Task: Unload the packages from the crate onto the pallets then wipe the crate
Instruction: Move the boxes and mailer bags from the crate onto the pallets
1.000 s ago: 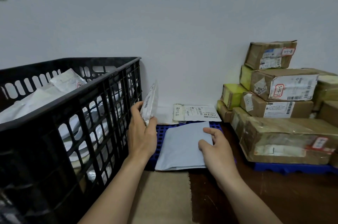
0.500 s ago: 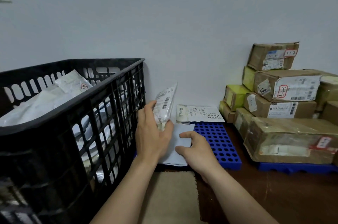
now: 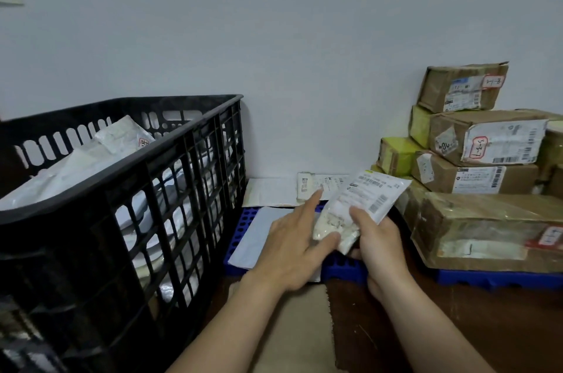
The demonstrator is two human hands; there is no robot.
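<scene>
A black plastic crate (image 3: pixel 122 165) stands at the left, holding several white bagged packages (image 3: pixel 91 156). To its right a blue pallet (image 3: pixel 344 269) lies against the wall with a grey mailer (image 3: pixel 259 235) flat on it. Above the pallet's right part, my right hand (image 3: pixel 380 247) grips a white labelled pouch (image 3: pixel 368 196) by its lower end, thumb on top. My left hand (image 3: pixel 289 250) is beside it with fingers stretched out, and its thumb touches the pouch's lower edge.
A flat labelled package (image 3: pixel 323 183) leans at the wall behind the pallet. Taped brown and yellow boxes (image 3: pixel 487 144) are stacked on a second blue pallet (image 3: pixel 499 279) at the right. A tan sheet (image 3: pixel 298 327) lies on the dark floor in front.
The pouch has moved from beside the crate rightward over the pallet. My right hand left the grey mailer and took hold of the pouch; my left hand's fingers have spread off it.
</scene>
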